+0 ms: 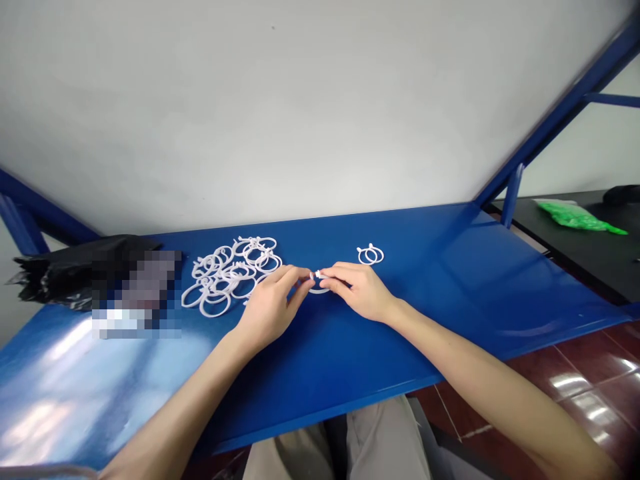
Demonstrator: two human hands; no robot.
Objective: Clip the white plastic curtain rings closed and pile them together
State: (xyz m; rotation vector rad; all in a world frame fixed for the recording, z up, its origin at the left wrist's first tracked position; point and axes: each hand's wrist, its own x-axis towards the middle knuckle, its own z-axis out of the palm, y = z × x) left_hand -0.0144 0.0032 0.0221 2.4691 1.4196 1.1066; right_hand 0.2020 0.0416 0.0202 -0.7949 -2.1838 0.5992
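My left hand point(273, 303) and my right hand point(360, 290) meet over the middle of the blue table point(450, 293). Both pinch the ends of one white plastic ring point(319, 283) between fingertips, just above the tabletop. A heap of several white rings point(231, 275) lies just left of my left hand. A small pair of joined white rings point(371, 254) rests a little beyond my right hand.
Black plastic bags point(55, 273) lie at the table's left end, next to a blurred patch. A white wall stands behind the table. To the right, a black table point(590, 253) carries a green bag point(575, 217). Blue frame bars point(550, 127) rise at right.
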